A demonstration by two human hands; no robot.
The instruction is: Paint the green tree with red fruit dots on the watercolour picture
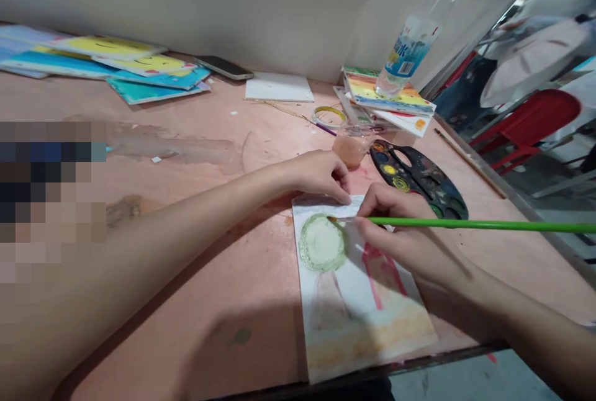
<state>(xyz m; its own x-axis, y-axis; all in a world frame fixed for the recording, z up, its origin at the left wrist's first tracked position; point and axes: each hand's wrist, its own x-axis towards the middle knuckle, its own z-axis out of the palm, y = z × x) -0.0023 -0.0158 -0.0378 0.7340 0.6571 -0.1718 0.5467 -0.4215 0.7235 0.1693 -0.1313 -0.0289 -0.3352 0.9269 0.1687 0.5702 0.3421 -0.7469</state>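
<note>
My right hand is closed round a green-handled paintbrush. The brush tip touches the upper rim of a green ring painted on a small painting. Below that ring the painting shows a pale brown trunk shape, with a pink-outlined shape to the right and a yellow-orange band along the bottom. With fingers curled, my left hand rests at the painting's top edge, its thumb on the surface; the undersides of the fingers are hidden. A dark paint palette lies just beyond my right hand, beside a cup of cloudy water.
Bright painted boards and a phone lie along the wall, near a white board. At the back right a plastic bottle stands on stacked paintings. A tape roll and a brush lie nearby. Beyond the table is a red chair.
</note>
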